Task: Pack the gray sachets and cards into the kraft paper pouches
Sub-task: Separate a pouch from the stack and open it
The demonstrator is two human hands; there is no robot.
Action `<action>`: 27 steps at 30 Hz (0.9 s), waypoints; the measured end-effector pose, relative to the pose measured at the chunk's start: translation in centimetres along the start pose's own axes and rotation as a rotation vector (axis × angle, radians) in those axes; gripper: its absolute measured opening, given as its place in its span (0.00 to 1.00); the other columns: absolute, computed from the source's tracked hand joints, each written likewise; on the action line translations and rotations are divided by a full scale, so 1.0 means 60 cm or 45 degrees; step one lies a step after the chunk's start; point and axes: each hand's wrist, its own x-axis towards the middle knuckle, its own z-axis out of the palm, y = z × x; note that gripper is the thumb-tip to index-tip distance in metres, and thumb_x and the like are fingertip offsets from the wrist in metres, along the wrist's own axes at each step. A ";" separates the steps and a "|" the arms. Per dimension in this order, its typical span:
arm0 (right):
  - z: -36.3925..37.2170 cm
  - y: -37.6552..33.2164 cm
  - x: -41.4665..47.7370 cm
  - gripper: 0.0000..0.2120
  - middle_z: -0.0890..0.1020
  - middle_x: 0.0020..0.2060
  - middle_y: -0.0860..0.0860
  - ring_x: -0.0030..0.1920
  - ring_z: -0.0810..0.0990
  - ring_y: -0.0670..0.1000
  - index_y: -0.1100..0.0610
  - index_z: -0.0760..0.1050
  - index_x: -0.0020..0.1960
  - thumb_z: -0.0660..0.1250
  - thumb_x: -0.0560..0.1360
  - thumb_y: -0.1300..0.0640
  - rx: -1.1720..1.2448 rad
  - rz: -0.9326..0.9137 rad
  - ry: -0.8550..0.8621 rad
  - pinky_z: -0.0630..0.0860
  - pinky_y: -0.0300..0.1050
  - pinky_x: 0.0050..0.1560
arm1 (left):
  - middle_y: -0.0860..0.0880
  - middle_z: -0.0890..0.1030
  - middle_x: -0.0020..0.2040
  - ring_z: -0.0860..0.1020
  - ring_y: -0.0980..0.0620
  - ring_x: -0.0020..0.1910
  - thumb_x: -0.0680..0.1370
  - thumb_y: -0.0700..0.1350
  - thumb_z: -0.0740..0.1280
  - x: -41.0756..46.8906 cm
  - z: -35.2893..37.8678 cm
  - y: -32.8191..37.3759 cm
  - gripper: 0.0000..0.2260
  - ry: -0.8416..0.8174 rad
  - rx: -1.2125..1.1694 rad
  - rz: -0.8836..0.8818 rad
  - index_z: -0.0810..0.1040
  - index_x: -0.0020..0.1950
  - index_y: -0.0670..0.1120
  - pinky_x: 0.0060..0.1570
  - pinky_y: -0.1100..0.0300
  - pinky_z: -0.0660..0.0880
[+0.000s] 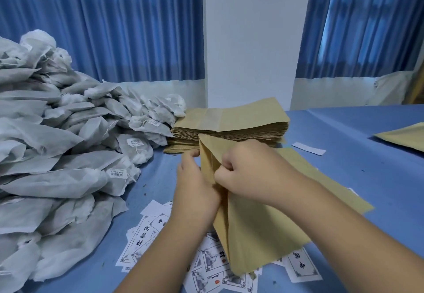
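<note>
- The left hand (195,191) and the right hand (247,173) meet at the upper part of one kraft paper pouch (259,230), knuckles nearly touching.
- The right hand's fingers curl and pinch a paper layer at the pouch's mouth; the left hand grips the pouch's left side.
- Below the grip, the pouch hangs tilted toward the person, its lower end over the scattered cards (146,235).
- Whether anything is inside the pouch cannot be told.
- Just beyond the grip lies a stack of flat pouches (229,125).
- Left of the grip, apart from both hands, rises the pile of gray sachets (57,155).
- Right of the grip lies a white slip (308,148), and farther right another pouch (403,136).
- Everything rests on the blue table (355,166).
</note>
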 end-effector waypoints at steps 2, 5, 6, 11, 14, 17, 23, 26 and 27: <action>0.003 0.004 -0.001 0.16 0.61 0.23 0.52 0.27 0.60 0.52 0.57 0.59 0.27 0.62 0.68 0.55 0.063 0.063 0.013 0.55 0.43 0.26 | 0.56 0.64 0.54 0.69 0.69 0.47 0.70 0.43 0.68 -0.004 0.002 -0.001 0.22 0.189 0.112 0.207 0.60 0.56 0.59 0.33 0.67 0.63; 0.002 0.005 0.005 0.16 0.59 0.22 0.51 0.27 0.59 0.52 0.56 0.58 0.26 0.62 0.67 0.55 0.160 0.164 0.039 0.55 0.43 0.27 | 0.54 0.62 0.51 0.68 0.59 0.43 0.70 0.37 0.68 -0.005 0.003 0.003 0.19 0.342 0.254 0.550 0.64 0.52 0.53 0.35 0.62 0.63; 0.000 0.005 0.007 0.17 0.59 0.22 0.51 0.27 0.59 0.52 0.56 0.58 0.26 0.62 0.67 0.55 0.186 0.203 0.057 0.55 0.43 0.27 | 0.52 0.64 0.49 0.69 0.53 0.43 0.70 0.35 0.67 -0.004 0.002 0.006 0.16 0.366 0.299 0.628 0.68 0.51 0.49 0.37 0.59 0.65; 0.000 0.003 0.020 0.14 0.69 0.22 0.50 0.25 0.67 0.53 0.56 0.63 0.26 0.62 0.68 0.54 0.239 0.373 0.053 0.59 0.40 0.26 | 0.50 0.71 0.37 0.71 0.45 0.40 0.75 0.38 0.61 -0.005 0.001 0.005 0.07 0.083 0.619 0.536 0.73 0.40 0.49 0.31 0.55 0.65; 0.013 0.001 0.029 0.12 0.73 0.25 0.51 0.31 0.75 0.55 0.56 0.66 0.28 0.61 0.68 0.53 0.291 0.402 -0.056 0.65 0.41 0.29 | 0.50 0.70 0.29 0.70 0.47 0.33 0.76 0.41 0.59 0.003 -0.002 0.003 0.14 0.028 0.634 0.266 0.64 0.30 0.48 0.27 0.58 0.60; 0.032 0.009 0.031 0.13 0.73 0.25 0.50 0.32 0.76 0.56 0.55 0.66 0.29 0.61 0.69 0.52 0.323 0.431 -0.114 0.67 0.41 0.30 | 0.51 0.76 0.25 0.70 0.53 0.25 0.78 0.46 0.59 0.014 -0.017 0.004 0.19 -0.141 0.174 -0.058 0.72 0.27 0.46 0.26 0.61 0.63; 0.068 0.028 0.032 0.14 0.73 0.25 0.49 0.30 0.73 0.51 0.55 0.67 0.30 0.63 0.71 0.52 0.543 0.390 -0.214 0.71 0.45 0.34 | 0.47 0.72 0.30 0.63 0.55 0.18 0.79 0.66 0.54 0.020 -0.030 0.010 0.28 -0.386 -0.636 -0.670 0.75 0.40 0.43 0.18 0.68 0.58; 0.074 0.046 0.020 0.10 0.77 0.28 0.47 0.31 0.75 0.48 0.55 0.72 0.34 0.65 0.72 0.53 0.836 0.309 -0.272 0.77 0.48 0.39 | 0.48 0.65 0.31 0.62 0.55 0.20 0.79 0.61 0.61 0.014 -0.029 0.002 0.20 -0.504 -0.676 -0.697 0.72 0.47 0.43 0.19 0.68 0.57; 0.072 0.063 0.015 0.09 0.78 0.29 0.46 0.32 0.76 0.46 0.55 0.74 0.36 0.65 0.72 0.53 0.866 0.314 -0.262 0.77 0.45 0.40 | 0.48 0.66 0.31 0.62 0.56 0.20 0.79 0.57 0.64 0.014 -0.029 -0.001 0.17 -0.502 -0.669 -0.694 0.73 0.48 0.43 0.19 0.68 0.57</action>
